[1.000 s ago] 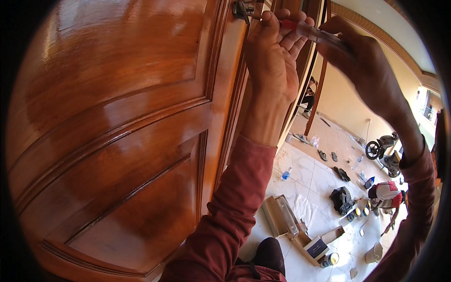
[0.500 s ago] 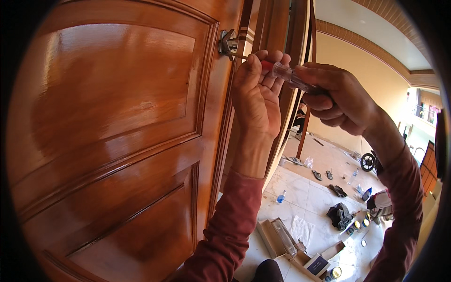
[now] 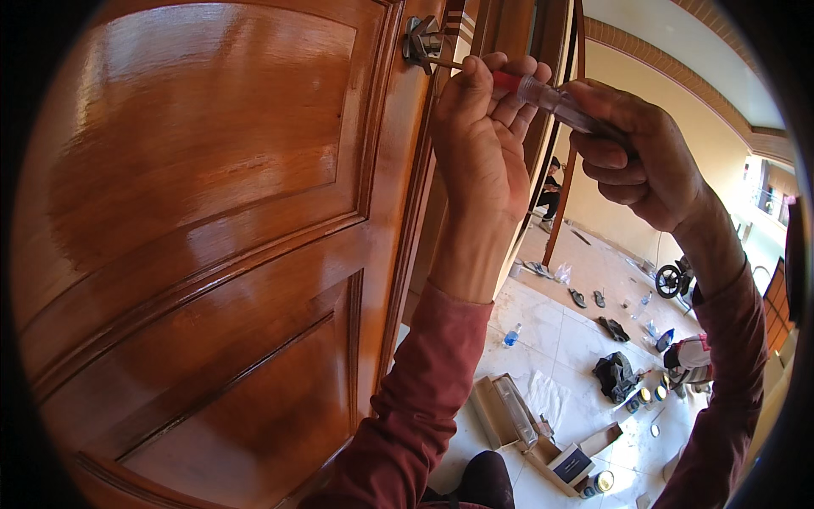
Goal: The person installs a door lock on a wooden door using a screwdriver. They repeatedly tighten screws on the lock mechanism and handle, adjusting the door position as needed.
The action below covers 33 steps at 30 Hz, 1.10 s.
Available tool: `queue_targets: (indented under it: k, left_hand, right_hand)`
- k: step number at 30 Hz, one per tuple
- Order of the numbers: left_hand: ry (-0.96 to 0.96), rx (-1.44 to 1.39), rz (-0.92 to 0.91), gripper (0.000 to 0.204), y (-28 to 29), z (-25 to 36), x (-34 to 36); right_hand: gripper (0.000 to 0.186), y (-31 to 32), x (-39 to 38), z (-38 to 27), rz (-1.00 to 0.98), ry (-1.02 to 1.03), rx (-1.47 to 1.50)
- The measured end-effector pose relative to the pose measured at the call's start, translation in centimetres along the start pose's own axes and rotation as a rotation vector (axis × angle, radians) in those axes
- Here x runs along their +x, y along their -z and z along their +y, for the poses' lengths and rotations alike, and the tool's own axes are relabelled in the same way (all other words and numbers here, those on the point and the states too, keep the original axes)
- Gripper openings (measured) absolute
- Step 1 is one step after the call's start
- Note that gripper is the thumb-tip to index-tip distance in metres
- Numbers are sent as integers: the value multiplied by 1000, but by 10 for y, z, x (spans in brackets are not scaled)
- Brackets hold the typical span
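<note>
A screwdriver [image 3: 544,95] with a clear handle and a red collar slants up toward the metal door fitting [image 3: 421,42] on the edge of the brown panelled wooden door [image 3: 212,127]. Its thin shaft reaches the lower part of that fitting; the exact contact at the tip is too small to tell. Around the handle's rear end, my right hand [image 3: 649,157] is closed. My left hand [image 3: 485,157], palm facing me, steadies the shaft near the red collar between thumb and fingers, its other fingers curled behind the handle.
Door frame [image 3: 500,42] beside the fitting. On the tiled floor lie opened cardboard boxes [image 3: 492,416], a black plastic bag [image 3: 615,373], small cans [image 3: 604,482], a bottle with blue liquid [image 3: 511,337] and sandals [image 3: 577,298]. Farther back are a seated person [image 3: 551,191] and a motorcycle wheel [image 3: 669,281].
Both hands and the screwdriver appear higher and slightly farther right in the picture, and the door fitting has shifted up with them. The grip on the screwdriver looks the same.
</note>
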<state>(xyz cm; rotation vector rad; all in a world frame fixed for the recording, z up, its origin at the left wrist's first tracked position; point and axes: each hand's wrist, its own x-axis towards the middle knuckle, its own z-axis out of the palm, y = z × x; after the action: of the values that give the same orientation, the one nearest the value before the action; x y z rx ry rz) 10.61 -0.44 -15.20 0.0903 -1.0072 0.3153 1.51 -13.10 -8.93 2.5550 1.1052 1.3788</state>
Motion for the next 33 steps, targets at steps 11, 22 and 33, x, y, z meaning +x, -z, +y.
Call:
queue_targets:
  k: [11, 22, 33]
  left_hand:
    - [29, -11, 42, 27, -7, 10, 1]
    - [78, 103, -5, 32, 1, 16, -1]
    - [49, 113, -17, 28, 0, 10, -1]
  right_hand:
    - [20, -4, 1, -18, 60, -81, 303]
    - [25, 22, 6, -19, -237, -301, 442]
    - [26, 17, -4, -12, -34, 22, 148]
